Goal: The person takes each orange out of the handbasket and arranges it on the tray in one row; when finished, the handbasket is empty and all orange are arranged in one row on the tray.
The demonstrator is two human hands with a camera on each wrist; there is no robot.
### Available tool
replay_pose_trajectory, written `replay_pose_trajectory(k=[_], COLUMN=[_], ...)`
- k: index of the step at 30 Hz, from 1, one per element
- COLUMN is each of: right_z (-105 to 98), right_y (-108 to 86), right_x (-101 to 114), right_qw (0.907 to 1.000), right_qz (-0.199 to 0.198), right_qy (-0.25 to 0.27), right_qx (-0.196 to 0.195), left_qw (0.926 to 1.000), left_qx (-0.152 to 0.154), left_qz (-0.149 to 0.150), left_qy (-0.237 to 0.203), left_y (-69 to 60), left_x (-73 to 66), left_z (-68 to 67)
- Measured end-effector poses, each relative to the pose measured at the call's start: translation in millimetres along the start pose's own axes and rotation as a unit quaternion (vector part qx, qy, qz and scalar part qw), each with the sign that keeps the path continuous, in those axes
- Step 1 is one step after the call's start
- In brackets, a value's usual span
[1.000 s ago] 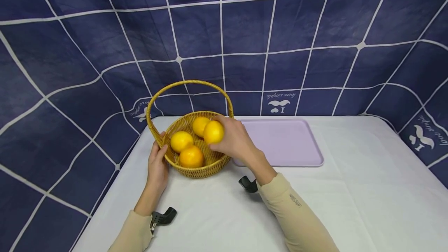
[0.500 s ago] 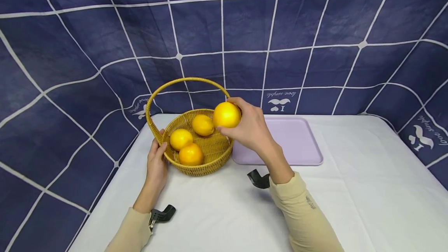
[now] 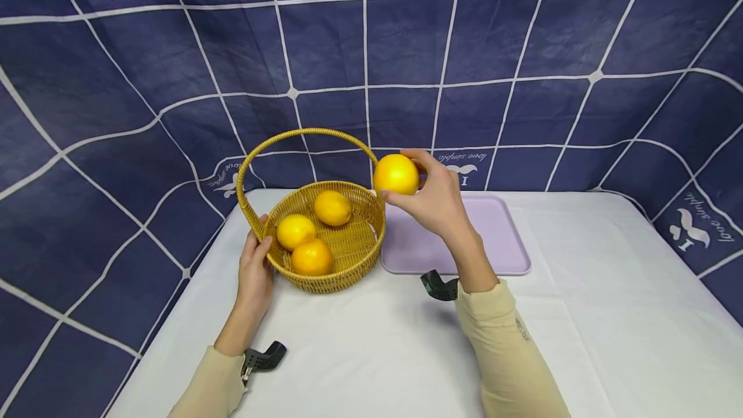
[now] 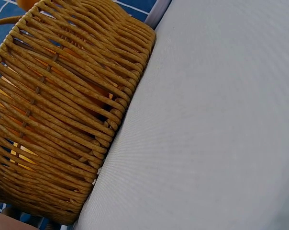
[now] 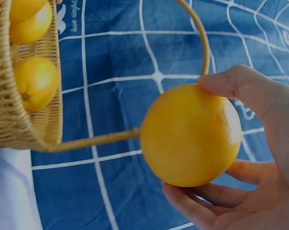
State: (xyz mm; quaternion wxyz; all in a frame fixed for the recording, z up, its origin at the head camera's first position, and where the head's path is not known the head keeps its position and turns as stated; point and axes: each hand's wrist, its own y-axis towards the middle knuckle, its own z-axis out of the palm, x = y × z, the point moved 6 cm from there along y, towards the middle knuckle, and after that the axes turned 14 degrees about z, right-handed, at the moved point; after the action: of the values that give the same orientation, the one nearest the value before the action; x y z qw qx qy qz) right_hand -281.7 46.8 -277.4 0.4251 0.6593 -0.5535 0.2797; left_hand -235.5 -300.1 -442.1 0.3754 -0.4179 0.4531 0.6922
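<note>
the right hand (image 3: 434, 191) pinches an orange (image 3: 396, 175) between thumb and fingertips, spread just to its width, and holds it up over the basket's right edge; the left hand (image 3: 254, 273) grips the basket (image 3: 331, 284) by its left side, near the foot of the handle (image 3: 307, 131). the orange is round and looks smooth, so a loose pinch could let it slip, and on the flat tabletop (image 3: 580, 328) it would likely roll. the handle's right limb lies behind the orange in the right wrist view; whether they touch i cannot tell, but a move back or leftward might knock it and tip the basket, should the left hand's grip slacken. inside, the left fruit (image 3: 295, 232) and front fruit (image 3: 312, 257) lie together, the back fruit (image 3: 333, 208) apart; none looks wedged, so a tilt could set them rolling. just beside the basket's right side lies the tray (image 3: 493, 231), partly screened by the right hand and wrist; its low rim might not stop a dropped orange. a blue cloth (image 3: 499, 37) hangs behind.
</note>
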Motion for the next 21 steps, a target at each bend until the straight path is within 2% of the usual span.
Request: replay_pose_trajectory(k=[5, 8, 11, 15, 21], right_z=[5.1, 13.6, 23.5, 38.5, 63.4], right_y=[12.6, 21.2, 27.3, 33.0, 38.1], right_x=[-22.5, -40.7, -58.5, -79.0, -105.7], right_qw=[0.9992, 0.9978, 0.9966, 0.9965, 0.9971], right_qz=[0.024, 0.035, 0.053, 0.064, 0.060], right_qy=[0.010, 0.004, -0.002, -0.013, -0.044], right_qx=[-0.031, -0.057, -0.064, -0.053, -0.016], left_qw=[1.0000, 1.0000, 1.0000, 1.0000, 1.0000], left_qx=[0.000, -0.002, -0.003, 0.000, 0.001], left_qz=[-0.001, -0.001, -0.001, 0.003, 0.006], left_qy=[0.002, 0.003, 0.004, 0.004, 0.002], left_y=[0.1, -0.5, -1.2, -1.3, -0.5], left_x=[-0.3, 0.1, 0.4, 0.3, -0.3], left_z=[0.2, -0.6, -1.4, -1.1, 0.4])
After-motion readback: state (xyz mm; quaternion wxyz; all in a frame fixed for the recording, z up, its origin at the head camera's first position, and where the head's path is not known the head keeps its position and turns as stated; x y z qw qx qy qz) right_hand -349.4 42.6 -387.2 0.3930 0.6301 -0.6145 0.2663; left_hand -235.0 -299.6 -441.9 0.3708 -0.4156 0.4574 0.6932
